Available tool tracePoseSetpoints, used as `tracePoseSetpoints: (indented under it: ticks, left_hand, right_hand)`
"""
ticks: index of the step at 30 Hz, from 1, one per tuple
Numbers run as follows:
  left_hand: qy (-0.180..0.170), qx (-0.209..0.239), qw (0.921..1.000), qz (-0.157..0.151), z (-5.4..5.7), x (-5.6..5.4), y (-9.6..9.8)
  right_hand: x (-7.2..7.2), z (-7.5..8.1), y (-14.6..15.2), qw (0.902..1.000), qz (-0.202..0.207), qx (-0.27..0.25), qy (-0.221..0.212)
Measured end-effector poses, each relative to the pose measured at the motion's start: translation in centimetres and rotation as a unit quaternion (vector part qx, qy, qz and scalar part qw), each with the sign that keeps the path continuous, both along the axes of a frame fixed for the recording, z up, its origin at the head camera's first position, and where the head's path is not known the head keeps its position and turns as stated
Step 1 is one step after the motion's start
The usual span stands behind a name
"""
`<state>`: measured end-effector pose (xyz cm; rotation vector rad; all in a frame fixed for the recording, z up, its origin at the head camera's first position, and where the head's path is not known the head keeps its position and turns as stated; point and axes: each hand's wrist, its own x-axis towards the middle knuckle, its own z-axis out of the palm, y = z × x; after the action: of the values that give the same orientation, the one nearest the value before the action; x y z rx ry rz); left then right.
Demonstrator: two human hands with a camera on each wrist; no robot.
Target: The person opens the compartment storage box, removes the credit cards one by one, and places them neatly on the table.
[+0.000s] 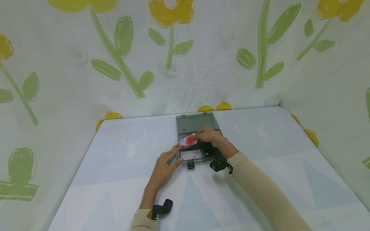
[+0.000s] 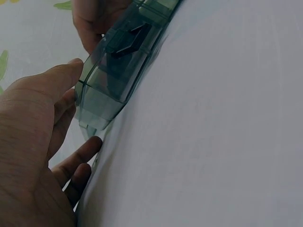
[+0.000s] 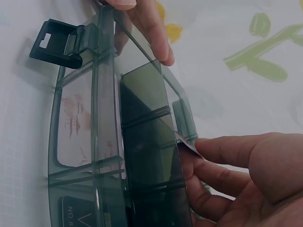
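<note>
Entry, one moment, three views. A smoky grey translucent plastic compartment box [image 1: 199, 144] lies open on the pale blue-and-white cloth-covered counter [image 1: 260, 179], its hinged lid [image 1: 196, 123] tipped back toward the flower-printed fabric backdrop [image 1: 185, 57]. The box sits near the middle of the counter, closer to the far edge.

I read the left hand [image 1: 165, 166] as mostly open: fingers extended and only lightly bent, fingertips pressed against the box's left front corner. In the left wrist view the thumb [image 2: 52, 78] touches the corner wall of the box [image 2: 111, 80] and the other fingers lie beside it on the cloth. It grips nothing.

The right hand [image 1: 208, 134] reaches over the box and pinches a white card with a red round mark [image 1: 188, 140] by its right end. The card is tilted, over the box's left half. In the right wrist view the fingertips [image 3: 208, 151] close on the card's thin edge [image 3: 188, 143] just beside the box wall [image 3: 142, 142].

A second pale card with faint pink print [image 1: 190, 155] lies flat in the front left compartment. A small dark latch tab [image 1: 190, 165] sticks out from the front edge, also seen in the right wrist view [image 3: 54, 45]. Both forearms wear beige sleeves [image 1: 260, 189].
</note>
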<state>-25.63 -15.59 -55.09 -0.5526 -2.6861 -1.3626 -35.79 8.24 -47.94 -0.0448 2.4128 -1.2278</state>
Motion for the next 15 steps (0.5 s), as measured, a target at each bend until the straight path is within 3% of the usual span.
tracePoseSetpoints:
  ticks: [15]
  left_hand:
    - [-0.016,-0.002,0.9998,0.009,0.1,0.1,0.1]
  right_hand:
    - [0.4,1.7,1.3,0.9981,-0.038,-0.007,0.048]
